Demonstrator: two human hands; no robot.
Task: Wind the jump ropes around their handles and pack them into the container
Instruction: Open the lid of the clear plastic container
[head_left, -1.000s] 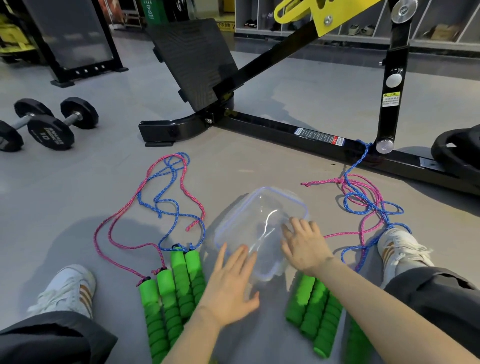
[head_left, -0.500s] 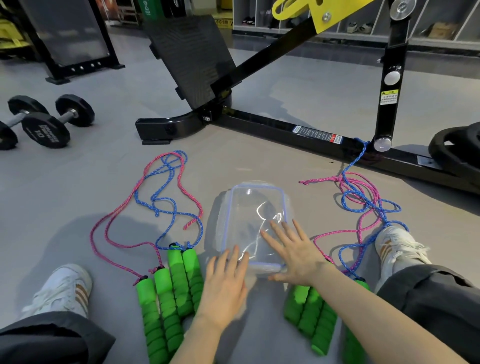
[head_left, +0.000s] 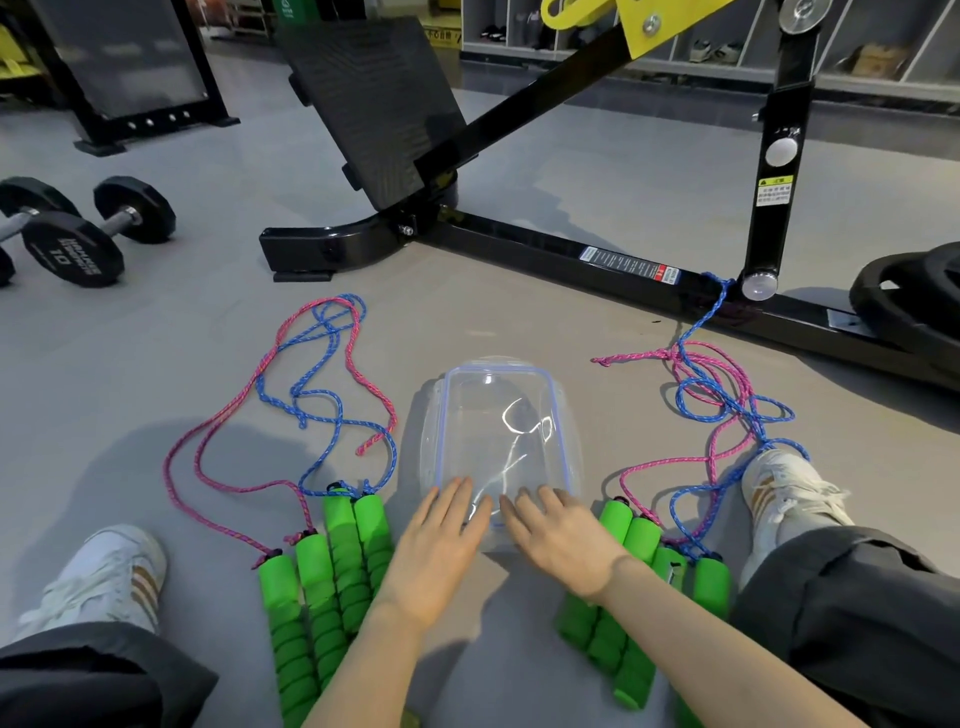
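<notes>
Left hand, right hand flat on clear container.
I see both held wide, pressing its near rim; ribbed green foam handles, braided ropes either side.

A single head-worn camera looks forward and down, close over the floor.

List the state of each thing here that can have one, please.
container: empty, flat on the floor.
left jump ropes: unwound, cords loose on the floor.
right jump ropes: unwound, cords tangled on the floor.
left hand: open, fingers on the container's near end.
right hand: open, fingers on the container's near end.
</notes>
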